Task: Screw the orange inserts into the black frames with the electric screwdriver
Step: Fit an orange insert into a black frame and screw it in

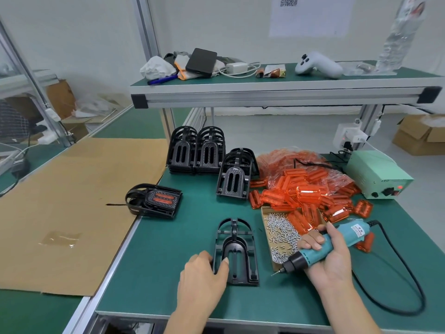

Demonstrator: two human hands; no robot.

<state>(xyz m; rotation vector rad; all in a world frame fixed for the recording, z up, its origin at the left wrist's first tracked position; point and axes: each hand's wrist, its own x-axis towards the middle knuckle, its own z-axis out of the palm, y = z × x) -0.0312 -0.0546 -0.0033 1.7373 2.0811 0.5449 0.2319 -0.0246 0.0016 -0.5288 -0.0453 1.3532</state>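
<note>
Here, left hand gripping ribbed black frame, right hand perhaps clasping teal screwdriver

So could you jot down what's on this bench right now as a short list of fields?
left hand: left hand grips the empty black frame at its left edge
right hand: right hand holds the electric screwdriver, tip pointing down-left
finished piece: finished frame with orange insert, lying at the mat's left edge
spare frames: frame stacks behind
inserts: orange inserts heaped at right
screws: screw box beside the screwdriver
</note>
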